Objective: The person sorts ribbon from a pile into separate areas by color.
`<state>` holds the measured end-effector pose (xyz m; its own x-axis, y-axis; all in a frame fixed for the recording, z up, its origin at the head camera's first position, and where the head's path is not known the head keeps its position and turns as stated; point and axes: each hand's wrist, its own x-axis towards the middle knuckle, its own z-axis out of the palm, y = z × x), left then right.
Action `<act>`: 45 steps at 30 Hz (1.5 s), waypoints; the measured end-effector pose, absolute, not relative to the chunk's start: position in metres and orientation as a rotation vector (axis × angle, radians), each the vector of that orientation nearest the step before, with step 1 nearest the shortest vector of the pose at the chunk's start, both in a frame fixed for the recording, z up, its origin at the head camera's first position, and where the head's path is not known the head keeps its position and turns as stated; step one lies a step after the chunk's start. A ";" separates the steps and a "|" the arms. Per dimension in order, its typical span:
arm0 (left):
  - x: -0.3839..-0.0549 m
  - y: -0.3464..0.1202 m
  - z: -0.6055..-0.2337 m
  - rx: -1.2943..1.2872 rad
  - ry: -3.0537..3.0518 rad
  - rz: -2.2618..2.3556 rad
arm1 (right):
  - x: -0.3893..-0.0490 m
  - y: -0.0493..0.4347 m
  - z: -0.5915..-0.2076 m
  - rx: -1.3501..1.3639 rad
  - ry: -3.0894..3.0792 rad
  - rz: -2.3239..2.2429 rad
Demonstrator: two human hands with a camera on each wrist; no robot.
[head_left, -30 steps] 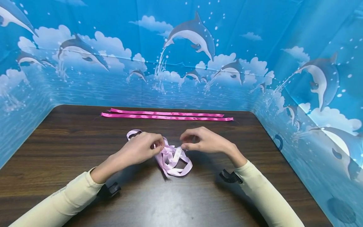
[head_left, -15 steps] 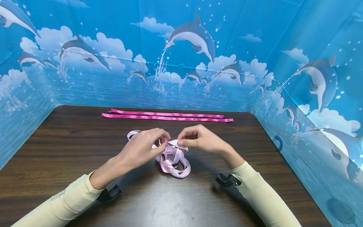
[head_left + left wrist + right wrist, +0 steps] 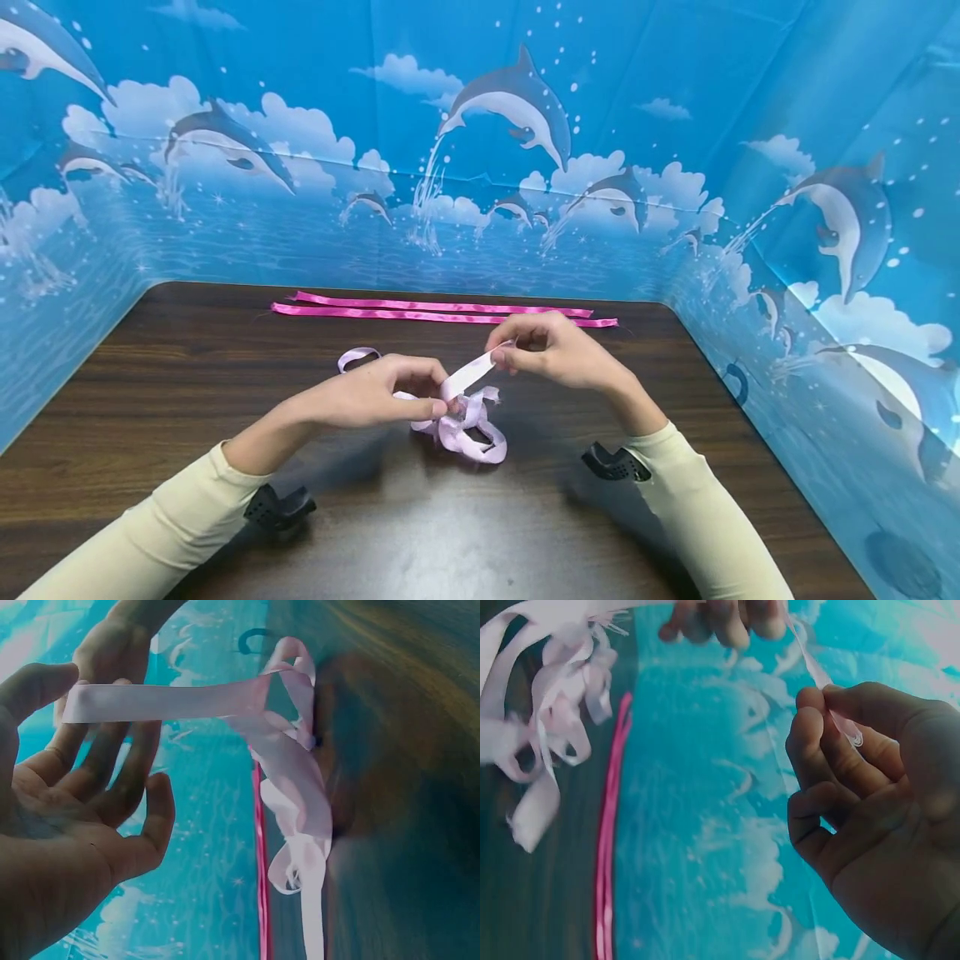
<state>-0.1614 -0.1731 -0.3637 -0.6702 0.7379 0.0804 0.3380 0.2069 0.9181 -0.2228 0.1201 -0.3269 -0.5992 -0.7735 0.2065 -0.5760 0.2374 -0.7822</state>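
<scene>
A pale pink satin ribbon (image 3: 468,377) stretches at a slant between the two hands. My right hand (image 3: 573,352) pinches its end between thumb and fingertips, a frayed tip poking past them in the right wrist view. Lower and to the left, my left hand (image 3: 375,392) pinches the same strip between thumb and fingers. Tangled loops of pale pink ribbon (image 3: 480,450) lie on the table just below the left fingertips, with another loop (image 3: 354,358) behind that hand. Part of the tangle is hidden by the left hand in the head view.
Two hot pink ribbons (image 3: 435,317) lie straight, side by side, near the back edge of the dark wooden table (image 3: 225,350). A blue dolphin-print cloth (image 3: 300,225) hangs behind and along the sides. Black wrist mounts (image 3: 615,463) sit under both sleeves.
The right hand came to the ribbon, took its end and drew it up and to the right. The left hand moved slightly right and down, and the strip now spans the hands.
</scene>
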 end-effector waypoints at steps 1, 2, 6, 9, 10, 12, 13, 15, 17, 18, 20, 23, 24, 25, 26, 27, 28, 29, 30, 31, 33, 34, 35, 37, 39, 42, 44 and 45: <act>-0.162 -0.174 -0.362 1.002 2.110 1.457 | -0.225 0.124 -0.325 -1.259 2.300 -1.305; -0.163 -0.176 -0.361 1.003 2.117 1.456 | -0.227 0.128 -0.323 -1.250 2.318 -1.314; -0.163 -0.182 -0.356 0.994 2.167 1.441 | -0.235 0.144 -0.317 -1.201 2.393 -1.353; -0.164 -0.187 -0.353 0.977 2.186 1.441 | -0.240 0.157 -0.313 -1.153 2.434 -1.383; -0.164 -0.189 -0.351 0.960 2.189 1.446 | -0.241 0.161 -0.312 -1.136 2.444 -1.395; -0.164 -0.193 -0.348 0.934 2.207 1.448 | -0.244 0.170 -0.311 -1.106 2.472 -1.410; -0.165 -0.196 -0.346 0.928 2.212 1.454 | -0.246 0.175 -0.311 -1.090 2.487 -1.417; -0.166 -0.201 -0.342 0.901 2.243 1.452 | -0.249 0.184 -0.310 -1.050 2.531 -1.426; -0.168 -0.208 -0.339 0.884 2.273 1.448 | -0.252 0.192 -0.310 -0.997 2.559 -1.451; -0.169 -0.212 -0.337 0.875 2.285 1.451 | -0.253 0.196 -0.310 -0.970 2.574 -1.462; -0.171 -0.219 -0.333 0.846 2.312 1.459 | -0.256 0.205 -0.311 -0.914 2.605 -1.481; -0.176 -0.231 -0.330 0.832 2.343 1.478 | -0.261 0.218 -0.313 -0.841 2.640 -1.505; -0.177 -0.235 -0.329 0.819 2.360 1.481 | -0.263 0.222 -0.315 -0.815 2.651 -1.513; -0.179 -0.239 -0.329 0.803 2.382 1.484 | -0.265 0.226 -0.316 -0.788 2.659 -1.524; -0.181 -0.243 -0.329 0.784 2.396 1.490 | -0.267 0.229 -0.318 -0.762 2.655 -1.546; -0.183 -0.247 -0.329 0.754 2.410 1.500 | -0.269 0.233 -0.321 -0.742 2.653 -1.565; -0.184 -0.251 -0.329 0.716 2.419 1.515 | -0.271 0.236 -0.323 -0.720 2.651 -1.584; -0.186 -0.255 -0.330 0.671 2.429 1.529 | -0.273 0.239 -0.326 -0.698 2.646 -1.605; -0.188 -0.259 -0.332 0.626 2.440 1.544 | -0.275 0.241 -0.328 -0.677 2.636 -1.631; -0.191 -0.263 -0.334 0.586 2.449 1.561 | -0.277 0.244 -0.330 -0.661 2.624 -1.655; -0.197 -0.272 -0.338 0.510 2.455 1.599 | -0.281 0.248 -0.334 -0.628 2.609 -1.692; -0.201 -0.276 -0.340 0.479 2.465 1.611 | -0.283 0.250 -0.336 -0.604 2.600 -1.713; -0.204 -0.281 -0.343 0.447 2.468 1.632 | -0.285 0.251 -0.338 -0.582 2.587 -1.736; -0.211 -0.291 -0.350 0.374 2.467 1.687 | -0.289 0.254 -0.341 -0.534 2.564 -1.775; -0.217 -0.301 -0.357 0.303 2.458 1.736 | -0.292 0.258 -0.345 -0.480 2.558 -1.788; -0.225 -0.315 -0.368 0.222 2.447 1.778 | -0.298 0.262 -0.352 -0.400 2.574 -1.764; -0.230 -0.323 -0.374 0.178 2.448 1.783 | -0.302 0.266 -0.357 -0.353 2.593 -1.735; -0.232 -0.326 -0.377 0.154 2.456 1.777 | -0.304 0.268 -0.360 -0.332 2.595 -1.730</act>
<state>-0.2322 -0.3263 -0.3769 -0.9892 0.1440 -0.0269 0.0195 0.3114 0.9501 -0.3039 0.2677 -0.3605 -0.9776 -0.1778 0.1125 -0.1722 0.3689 -0.9134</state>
